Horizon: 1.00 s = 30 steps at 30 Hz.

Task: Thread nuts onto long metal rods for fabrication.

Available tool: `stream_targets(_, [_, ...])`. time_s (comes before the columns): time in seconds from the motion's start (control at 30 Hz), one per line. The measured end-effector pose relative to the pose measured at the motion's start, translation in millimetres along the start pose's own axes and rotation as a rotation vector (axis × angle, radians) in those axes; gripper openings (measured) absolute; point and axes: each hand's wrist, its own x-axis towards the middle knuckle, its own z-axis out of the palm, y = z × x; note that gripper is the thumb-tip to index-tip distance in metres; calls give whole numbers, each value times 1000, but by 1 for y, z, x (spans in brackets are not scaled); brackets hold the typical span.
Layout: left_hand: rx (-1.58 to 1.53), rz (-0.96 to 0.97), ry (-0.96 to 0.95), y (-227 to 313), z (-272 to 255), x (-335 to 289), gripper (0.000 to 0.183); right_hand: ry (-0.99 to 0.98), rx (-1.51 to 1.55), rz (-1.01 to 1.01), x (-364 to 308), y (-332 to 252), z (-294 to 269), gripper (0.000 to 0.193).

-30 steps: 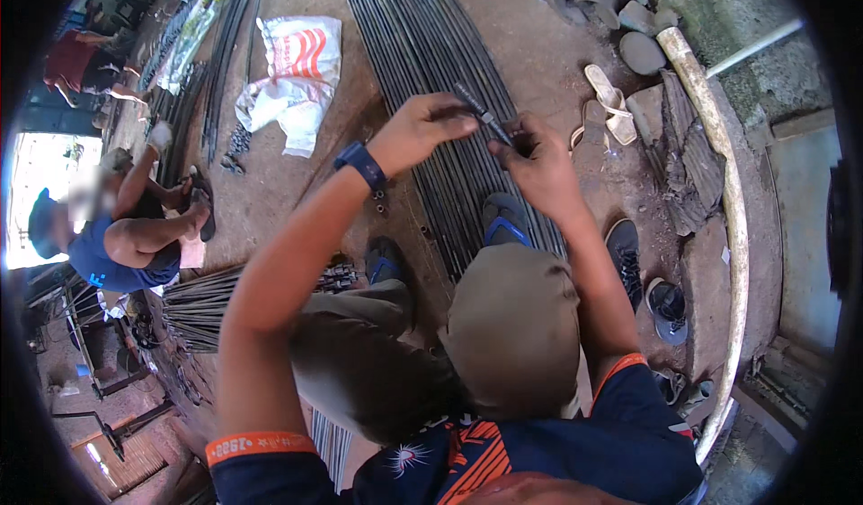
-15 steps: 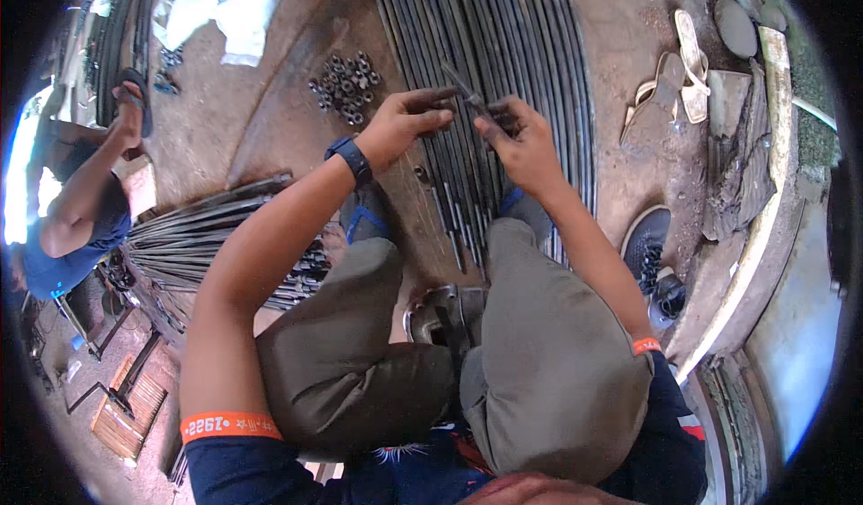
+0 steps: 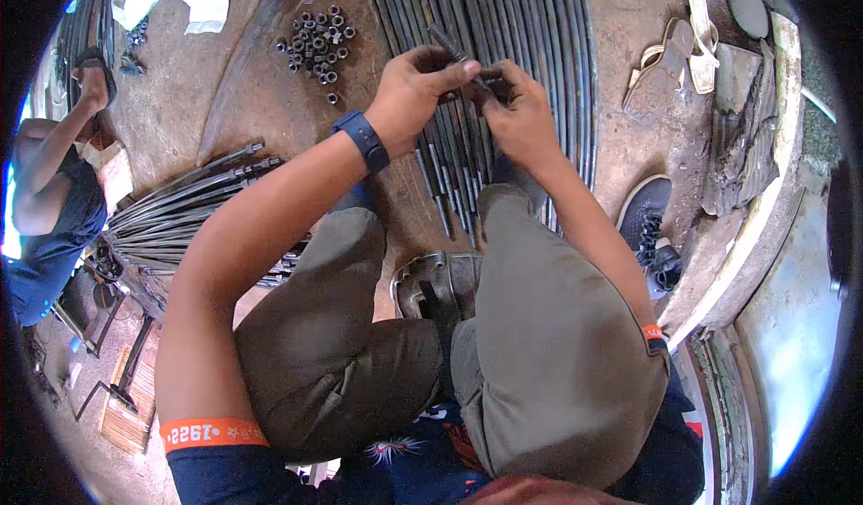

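Note:
In front of my knees, a dark threaded rod (image 3: 442, 39) is held between both hands, its threaded tip pointing up and left. My left hand (image 3: 415, 91), with a dark blue watch at the wrist, is closed around the rod, thumb and fingers pinching it just below the tip. My right hand (image 3: 520, 114) grips the same rod lower down, its fingers curled. Whether a nut sits on the rod under my fingers is hidden. Below my hands lies a wide bundle of long dark metal rods (image 3: 539, 46). A loose pile of metal nuts (image 3: 316, 42) is on the floor to the left.
Another bundle of rods (image 3: 171, 222) fans out at left, near a seated person (image 3: 54, 190). Sandals (image 3: 661, 73) and a dark shoe (image 3: 645, 213) lie at right, beside a weathered wood block (image 3: 742, 145). A metal casing (image 3: 449, 276) sits between my legs.
My left hand has moved right and closed on the rod beside my right hand; before, its fingers were apart from it. The view has shifted slightly.

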Motion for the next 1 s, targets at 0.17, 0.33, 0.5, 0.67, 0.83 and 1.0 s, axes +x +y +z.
stream_targets(0.17, [343, -56, 1, 3, -9, 0, 29, 25, 40, -48, 0, 3, 2, 19])
stream_targets(0.33, [84, 64, -169, -3, -21, 2, 35, -16, 87, 80, 2, 4, 5, 21])
stream_targets(0.5, [830, 377, 4, -12, -93, 35, 31, -33, 52, 91, 2, 12, 13, 25])
stream_targets(0.67, [1563, 551, 163, 2, -160, 61, 38, -152, 171, 205, -8, 22, 27, 29])
stream_targets(0.83, [1770, 657, 76, -4, -166, 72, 31, -187, 136, 188, -11, 29, 27, 32])
stream_targets(1.0, [1961, 542, -68, 2, -181, 83, 40, -195, 118, 223, -8, 27, 26, 33])
